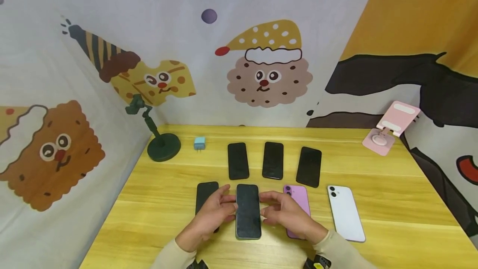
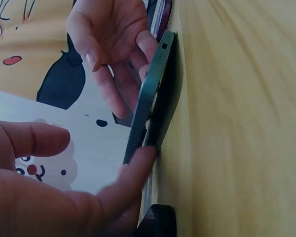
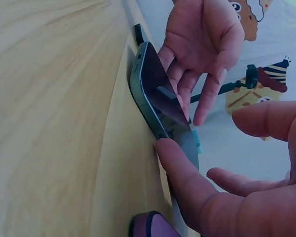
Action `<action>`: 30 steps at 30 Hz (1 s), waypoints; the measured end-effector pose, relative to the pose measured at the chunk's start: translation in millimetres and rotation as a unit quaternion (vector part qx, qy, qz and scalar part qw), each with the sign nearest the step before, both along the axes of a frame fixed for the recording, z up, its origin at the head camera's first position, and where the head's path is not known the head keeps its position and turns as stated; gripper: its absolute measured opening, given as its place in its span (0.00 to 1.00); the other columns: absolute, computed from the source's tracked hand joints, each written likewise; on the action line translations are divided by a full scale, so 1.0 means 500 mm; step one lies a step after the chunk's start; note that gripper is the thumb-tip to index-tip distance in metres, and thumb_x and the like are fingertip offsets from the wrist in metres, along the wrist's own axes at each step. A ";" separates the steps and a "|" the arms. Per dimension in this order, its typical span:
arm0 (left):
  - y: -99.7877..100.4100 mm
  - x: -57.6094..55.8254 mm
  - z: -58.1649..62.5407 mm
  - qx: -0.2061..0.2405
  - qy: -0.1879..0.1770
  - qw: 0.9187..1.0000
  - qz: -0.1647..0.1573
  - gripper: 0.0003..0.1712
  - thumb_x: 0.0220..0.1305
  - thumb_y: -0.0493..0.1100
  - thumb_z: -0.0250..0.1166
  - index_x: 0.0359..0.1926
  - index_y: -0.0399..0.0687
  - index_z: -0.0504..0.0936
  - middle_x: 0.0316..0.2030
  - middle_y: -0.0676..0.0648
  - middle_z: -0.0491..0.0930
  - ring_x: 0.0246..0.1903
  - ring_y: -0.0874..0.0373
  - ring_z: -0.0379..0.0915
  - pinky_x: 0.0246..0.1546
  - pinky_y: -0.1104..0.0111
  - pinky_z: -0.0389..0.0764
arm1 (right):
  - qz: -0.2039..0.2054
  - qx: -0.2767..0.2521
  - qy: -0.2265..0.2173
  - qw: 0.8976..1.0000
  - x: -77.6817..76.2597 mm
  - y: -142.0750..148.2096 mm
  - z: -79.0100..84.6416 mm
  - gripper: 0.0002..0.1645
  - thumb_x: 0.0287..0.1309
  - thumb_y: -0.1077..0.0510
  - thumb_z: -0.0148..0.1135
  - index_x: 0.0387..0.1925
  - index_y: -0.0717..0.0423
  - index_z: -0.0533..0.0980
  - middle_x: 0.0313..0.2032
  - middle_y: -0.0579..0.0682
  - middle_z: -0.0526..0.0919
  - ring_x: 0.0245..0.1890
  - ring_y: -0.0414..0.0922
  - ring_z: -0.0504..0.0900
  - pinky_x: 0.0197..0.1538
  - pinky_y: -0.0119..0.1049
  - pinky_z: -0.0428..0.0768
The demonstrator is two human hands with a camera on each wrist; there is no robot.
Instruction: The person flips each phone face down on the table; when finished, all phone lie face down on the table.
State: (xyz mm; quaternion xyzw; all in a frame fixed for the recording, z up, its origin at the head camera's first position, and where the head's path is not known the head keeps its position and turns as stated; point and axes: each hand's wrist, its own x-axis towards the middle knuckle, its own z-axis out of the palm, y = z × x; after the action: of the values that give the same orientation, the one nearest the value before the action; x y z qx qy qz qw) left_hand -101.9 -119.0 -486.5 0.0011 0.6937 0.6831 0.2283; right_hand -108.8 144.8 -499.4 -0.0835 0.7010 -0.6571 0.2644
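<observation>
A dark phone (image 1: 248,211) with its screen up and a green metal edge is between my two hands, near the front middle of the table. My left hand (image 1: 213,211) is at its left side, fingertips against or close by the edge. From the right, my right hand (image 1: 285,214) reaches to the opposite edge with loosely extended fingers. In the left wrist view, a dark gap or shadow shows under the green phone edge (image 2: 148,94); whether it is lifted I cannot tell. Below my left hand lies a black phone (image 1: 204,194); below my right, a pink phone (image 1: 300,197).
A white phone (image 1: 346,213) lies at the right. Behind are three black phones (image 1: 238,161), (image 1: 273,160), (image 1: 309,167) in a row. A blue charger plug (image 1: 199,143), a dark green stand (image 1: 164,147) and a pink folding stand (image 1: 380,141) stand along the table's back.
</observation>
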 end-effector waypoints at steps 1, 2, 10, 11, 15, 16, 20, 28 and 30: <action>-0.001 -0.001 0.000 0.004 -0.002 1.000 -0.001 0.47 0.74 0.35 0.61 0.83 0.30 0.45 0.69 0.26 0.66 0.61 0.43 0.76 0.56 0.49 0.87 | 0.001 -0.001 0.002 1.000 0.000 0.000 -0.001 0.42 0.62 0.62 0.69 0.73 0.72 0.66 0.71 0.72 0.71 0.56 0.53 0.85 0.53 0.45 0.90; -0.001 -0.002 -0.001 0.007 -0.004 1.000 -0.002 0.47 0.74 0.34 0.61 0.83 0.30 0.45 0.69 0.26 0.66 0.61 0.42 0.76 0.55 0.50 0.87 | 0.003 -0.001 0.006 1.000 0.000 0.001 -0.002 0.42 0.62 0.62 0.70 0.73 0.73 0.65 0.70 0.72 0.71 0.56 0.53 0.86 0.52 0.43 0.89; 0.003 -0.017 -0.009 0.016 -0.002 1.000 -0.012 0.41 0.72 0.32 0.61 0.79 0.26 0.56 0.64 0.30 0.70 0.54 0.50 0.78 0.51 0.58 0.88 | 0.018 0.010 0.031 0.999 0.003 -0.003 -0.005 0.43 0.63 0.61 0.70 0.72 0.77 0.64 0.60 0.72 0.80 0.50 0.46 0.87 0.49 0.32 0.87; 0.003 -0.019 -0.011 0.018 -0.001 1.000 -0.014 0.40 0.71 0.31 0.61 0.79 0.26 0.58 0.63 0.31 0.71 0.53 0.52 0.79 0.51 0.60 0.88 | 0.019 0.013 0.034 0.999 0.003 -0.004 -0.004 0.42 0.64 0.60 0.70 0.72 0.78 0.65 0.60 0.72 0.80 0.49 0.46 0.87 0.49 0.32 0.87; 0.008 -0.022 -0.015 0.035 0.008 0.999 -0.020 0.38 0.68 0.30 0.63 0.77 0.29 0.63 0.61 0.31 0.75 0.50 0.54 0.81 0.51 0.63 0.87 | 0.019 0.021 0.040 0.999 0.002 -0.005 -0.002 0.41 0.64 0.61 0.69 0.72 0.76 0.66 0.65 0.72 0.77 0.52 0.48 0.87 0.50 0.31 0.86; 0.008 -0.023 -0.017 0.036 0.014 0.999 -0.021 0.39 0.68 0.30 0.63 0.78 0.30 0.63 0.62 0.31 0.75 0.50 0.53 0.81 0.51 0.63 0.87 | 0.020 0.023 0.040 0.999 0.001 -0.005 -0.001 0.40 0.63 0.61 0.69 0.72 0.76 0.66 0.66 0.72 0.76 0.53 0.49 0.86 0.51 0.31 0.86; 0.012 -0.023 -0.017 0.046 0.027 0.998 -0.026 0.40 0.67 0.30 0.64 0.78 0.35 0.63 0.66 0.28 0.75 0.54 0.50 0.82 0.53 0.64 0.85 | 0.019 0.025 0.038 0.999 -0.002 -0.006 0.006 0.40 0.61 0.63 0.67 0.72 0.74 0.67 0.67 0.72 0.76 0.55 0.53 0.86 0.53 0.36 0.88; 0.019 -0.027 -0.020 0.089 -0.002 0.996 -0.033 0.40 0.71 0.32 0.64 0.80 0.44 0.62 0.69 0.29 0.73 0.55 0.48 0.83 0.52 0.61 0.87 | 0.017 0.044 0.047 0.998 -0.009 -0.011 0.013 0.38 0.66 0.57 0.70 0.72 0.68 0.69 0.68 0.68 0.76 0.54 0.53 0.87 0.51 0.37 0.88; 0.021 -0.026 -0.024 0.098 -0.018 0.994 -0.034 0.41 0.72 0.32 0.65 0.81 0.46 0.62 0.71 0.29 0.71 0.56 0.47 0.83 0.50 0.59 0.88 | 0.017 0.040 0.042 0.998 -0.008 -0.012 0.011 0.38 0.67 0.57 0.70 0.73 0.67 0.69 0.68 0.68 0.76 0.54 0.54 0.86 0.51 0.38 0.88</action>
State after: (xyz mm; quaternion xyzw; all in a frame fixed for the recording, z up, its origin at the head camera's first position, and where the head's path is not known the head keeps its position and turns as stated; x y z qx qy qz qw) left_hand -114.9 -108.4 -498.5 0.0351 0.6187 0.7395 0.2629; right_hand -112.9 138.9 -494.0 -0.1123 0.7358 -0.6197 0.2488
